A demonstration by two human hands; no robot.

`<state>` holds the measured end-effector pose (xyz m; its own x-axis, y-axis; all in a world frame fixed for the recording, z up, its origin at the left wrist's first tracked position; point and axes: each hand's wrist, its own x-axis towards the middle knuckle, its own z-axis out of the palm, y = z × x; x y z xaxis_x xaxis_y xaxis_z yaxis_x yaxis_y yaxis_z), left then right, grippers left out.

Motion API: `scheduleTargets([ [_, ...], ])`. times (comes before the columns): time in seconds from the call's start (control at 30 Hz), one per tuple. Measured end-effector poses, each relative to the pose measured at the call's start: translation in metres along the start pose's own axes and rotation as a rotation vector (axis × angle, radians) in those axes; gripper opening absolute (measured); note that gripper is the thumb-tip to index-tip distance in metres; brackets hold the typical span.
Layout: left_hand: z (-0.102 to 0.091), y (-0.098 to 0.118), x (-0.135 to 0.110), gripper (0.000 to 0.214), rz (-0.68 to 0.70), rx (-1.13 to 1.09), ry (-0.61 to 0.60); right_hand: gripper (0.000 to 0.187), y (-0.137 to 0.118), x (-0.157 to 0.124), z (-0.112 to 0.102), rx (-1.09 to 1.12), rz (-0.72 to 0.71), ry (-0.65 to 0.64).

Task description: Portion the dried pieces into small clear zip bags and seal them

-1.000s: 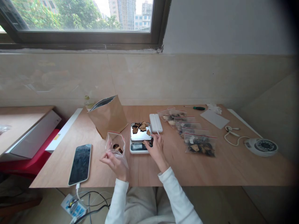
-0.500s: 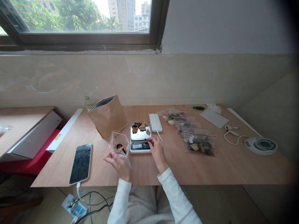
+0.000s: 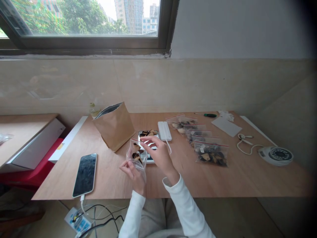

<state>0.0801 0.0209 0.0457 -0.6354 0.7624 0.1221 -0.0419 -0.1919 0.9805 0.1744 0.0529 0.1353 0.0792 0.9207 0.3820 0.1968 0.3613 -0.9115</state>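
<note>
The left hand (image 3: 132,175) is pinching a clear zip bag (image 3: 136,162) of dark pieces (image 3: 135,155) while the half-open, empty right hand (image 3: 159,155) is hovering over a kitchen scale (image 3: 140,136).

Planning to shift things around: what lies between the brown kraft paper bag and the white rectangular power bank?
A silver digital kitchen scale bearing dark dried pieces, seen in the head view.

No readable words, numbers or brands in view. Readout of the digital kitchen scale (image 3: 145,136): hidden behind the right hand (image 3: 158,152). On the front zip bag (image 3: 211,154), one small white sticker (image 3: 202,149), its print too small to read. On the power strip (image 3: 78,220), down on the floor, blue and yellow printed marks, too blurred for reading.
</note>
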Motion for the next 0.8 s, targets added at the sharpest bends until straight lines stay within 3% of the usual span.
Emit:
scheduleTargets([
  [0.1,-0.003,0.001,0.002,0.028,-0.009,0.019,0.066,0.026,0.02,0.005,-0.008,-0.105,-0.028,0.033],
  [0.2,-0.006,0.001,0.007,0.029,0.004,-0.015,0.07,0.029,0.066,0.01,-0.018,-0.322,-0.027,0.081],
  [0.33,-0.008,0.003,0.009,0.028,-0.021,-0.026,0.081,0.031,0.119,0.014,-0.021,-0.586,-0.025,-0.039],
  [0.43,-0.005,0.006,0.008,0.028,-0.029,-0.03,0.066,0.027,0.134,0.014,-0.019,-0.645,-0.01,-0.082],
  [0.6,-0.001,0.01,0.01,0.026,-0.03,-0.056,0.046,0.027,0.119,0.014,-0.016,-0.543,0.031,-0.024],
  [0.73,0.0,0.007,0.011,0.027,-0.026,-0.015,-0.016,0.017,0.077,0.016,-0.007,-0.162,0.045,-0.006],
  [0.8,0.0,0.004,0.011,0.029,-0.043,-0.011,-0.059,0.013,0.054,0.017,-0.002,0.044,0.052,-0.092],
])
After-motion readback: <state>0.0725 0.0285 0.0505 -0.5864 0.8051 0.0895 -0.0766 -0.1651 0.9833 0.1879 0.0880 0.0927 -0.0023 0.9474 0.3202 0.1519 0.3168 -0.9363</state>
